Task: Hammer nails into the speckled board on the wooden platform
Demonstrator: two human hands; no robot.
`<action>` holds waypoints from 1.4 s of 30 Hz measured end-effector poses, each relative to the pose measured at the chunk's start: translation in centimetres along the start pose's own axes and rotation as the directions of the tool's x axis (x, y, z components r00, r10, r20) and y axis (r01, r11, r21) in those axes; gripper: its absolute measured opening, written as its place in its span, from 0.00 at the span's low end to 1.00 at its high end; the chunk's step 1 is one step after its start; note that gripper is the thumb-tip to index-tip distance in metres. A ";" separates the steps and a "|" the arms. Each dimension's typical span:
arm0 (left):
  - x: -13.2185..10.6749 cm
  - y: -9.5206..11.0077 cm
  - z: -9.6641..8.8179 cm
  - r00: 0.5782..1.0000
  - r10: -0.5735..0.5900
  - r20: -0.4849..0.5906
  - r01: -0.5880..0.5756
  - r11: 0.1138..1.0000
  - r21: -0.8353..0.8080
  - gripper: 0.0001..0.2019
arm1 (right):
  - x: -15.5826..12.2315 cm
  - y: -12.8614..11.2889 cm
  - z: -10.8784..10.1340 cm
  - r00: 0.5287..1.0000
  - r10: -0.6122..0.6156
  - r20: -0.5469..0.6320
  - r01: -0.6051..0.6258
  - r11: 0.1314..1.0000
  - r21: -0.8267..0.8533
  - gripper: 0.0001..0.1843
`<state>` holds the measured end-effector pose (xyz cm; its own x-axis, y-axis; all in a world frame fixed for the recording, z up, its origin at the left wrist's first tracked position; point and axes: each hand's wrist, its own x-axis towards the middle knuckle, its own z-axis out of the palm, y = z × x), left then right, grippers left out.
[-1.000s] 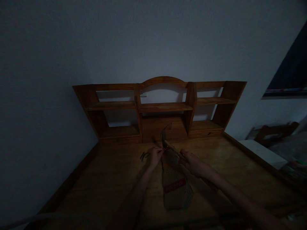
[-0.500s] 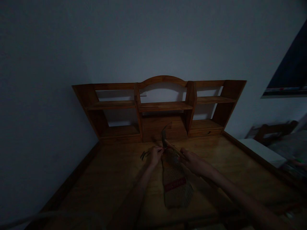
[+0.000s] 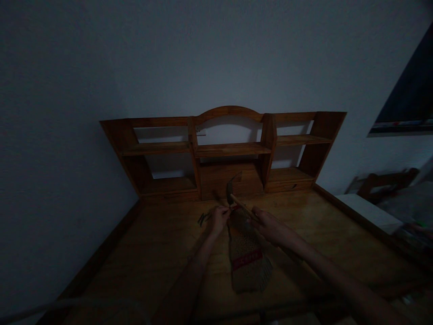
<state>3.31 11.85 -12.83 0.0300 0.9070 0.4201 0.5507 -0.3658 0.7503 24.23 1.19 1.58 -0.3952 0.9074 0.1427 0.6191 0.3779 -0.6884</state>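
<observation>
My right hand (image 3: 270, 225) is wrapped round the wooden handle of a hammer (image 3: 230, 188). Its dark, curved head is tilted, with the lower end close to the fingertips of my left hand (image 3: 219, 217). Those fingers are pinched together at the far end of a flat brown, speckled piece (image 3: 245, 243) with a red lettered band. What they hold is too small and dark to make out. Just left of that hand, a few small dark slender pieces (image 3: 202, 219) lie on the wooden desktop (image 3: 152, 253).
A wooden shelf unit (image 3: 233, 149) with several compartments stands along the back of the desk, against a pale wall (image 3: 216, 54). To the right are a white surface (image 3: 368, 210) and a wooden chair back (image 3: 389, 183). The scene is dim.
The hammer's head has shifted slightly left. My left hand stays pinched in nearly the same place, and the brown piece has hardly moved.
</observation>
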 end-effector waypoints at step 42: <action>-2.0 5.1 -0.2 0.996 -0.072 0.056 0.073 0.997 -0.021 0.12 | -5.3 1.2 -2.4 0.977 0.156 -0.144 -0.146 0.986 0.077 0.14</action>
<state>5.92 8.16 -9.74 0.0368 0.9413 0.3356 0.5341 -0.3024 0.7895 28.70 -2.75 1.69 -0.1922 0.9721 0.1347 0.6158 0.2264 -0.7546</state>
